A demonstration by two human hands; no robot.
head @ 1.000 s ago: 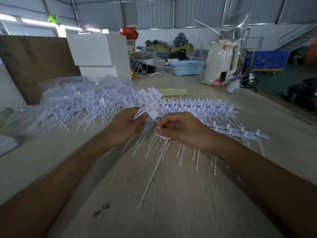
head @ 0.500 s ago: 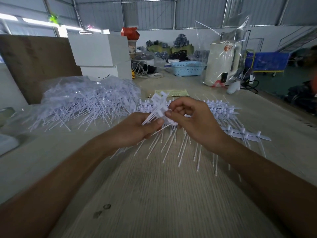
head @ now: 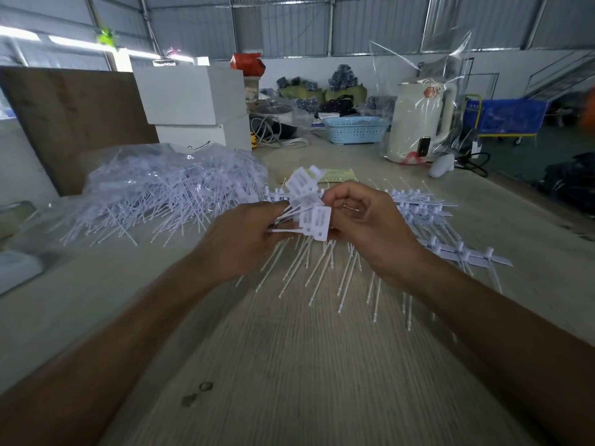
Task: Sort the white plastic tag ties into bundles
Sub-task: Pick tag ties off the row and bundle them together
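A small bundle of white tag ties (head: 302,217) is held above the wooden table (head: 289,365), pinched by the left hand (head: 241,239). The right hand (head: 363,230), just beside, is curled on a flat tag head (head: 317,222). The tails are pointed left toward the left palm.

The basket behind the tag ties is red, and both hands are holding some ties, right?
Not quite: the head view shows the basket is light blue, not red. The rest holds: the left hand and right hand both hold ties.

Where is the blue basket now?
In the head view, the blue basket stands far back on the table, right of centre, between the white boxes and the wrapped white kettle.
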